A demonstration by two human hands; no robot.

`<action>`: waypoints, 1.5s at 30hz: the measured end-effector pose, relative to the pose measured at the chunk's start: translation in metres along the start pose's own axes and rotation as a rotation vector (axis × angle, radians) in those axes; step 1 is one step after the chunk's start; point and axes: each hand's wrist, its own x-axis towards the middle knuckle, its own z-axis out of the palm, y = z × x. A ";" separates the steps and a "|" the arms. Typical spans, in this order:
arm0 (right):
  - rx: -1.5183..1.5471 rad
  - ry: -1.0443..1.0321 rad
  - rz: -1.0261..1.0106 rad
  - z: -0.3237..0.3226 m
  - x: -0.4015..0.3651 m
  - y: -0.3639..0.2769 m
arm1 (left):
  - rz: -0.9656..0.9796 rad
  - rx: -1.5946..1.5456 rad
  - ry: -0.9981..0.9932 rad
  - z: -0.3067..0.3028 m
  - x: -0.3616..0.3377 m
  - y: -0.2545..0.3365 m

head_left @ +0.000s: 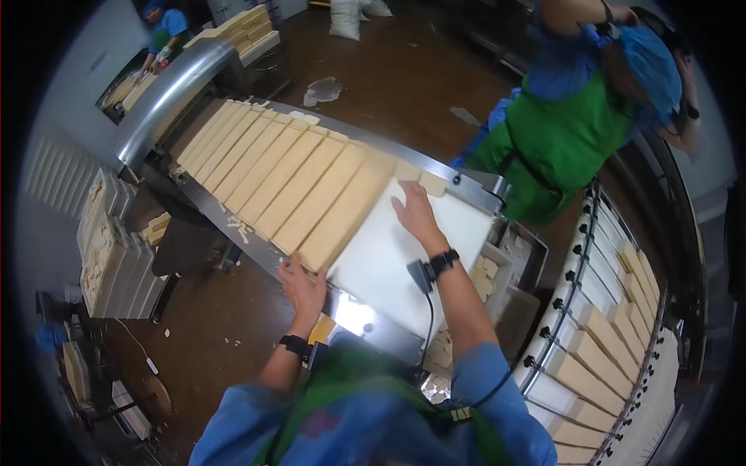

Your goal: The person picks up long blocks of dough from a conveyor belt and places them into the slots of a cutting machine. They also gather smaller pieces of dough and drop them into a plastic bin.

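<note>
Two hands at the end of a row of pale slabs

The pale slabs [291, 186] lie side by side on the long surface [373, 260], and the last slab [353, 210] borders its bare white part. The left hand [303, 287] touches the near end of this slab; I cannot tell if its fingers grip. The right hand [416, 210] is well apart from it, with fingers spread, beside small flat pieces [431, 183] at the far edge.

If only one end is pushed, the last slab could turn askew or, I suppose, break, because it is long and looks thin. The cable [430, 326] at the right wrist could catch on the near edge. Crumbs [241, 227] along this edge could fall.

A curved metal cover [175, 97] spans the surface at the far left. Scraps lie on the brown floor [225, 311]. At the far right stands a person in a green apron [563, 140]; another person [172, 23] is at the far left. On the near right, a rack [571, 276] carries more slabs.
</note>
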 end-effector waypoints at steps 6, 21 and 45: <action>-0.278 -0.053 0.073 0.084 0.091 0.016 | 0.123 -0.207 -0.166 0.008 0.028 -0.010; -0.207 0.032 0.126 0.082 0.077 0.010 | -0.002 -0.099 -0.321 0.006 0.033 0.026; -0.351 0.495 0.798 -0.042 -0.205 -0.012 | 0.679 -0.070 -0.599 0.040 0.001 0.047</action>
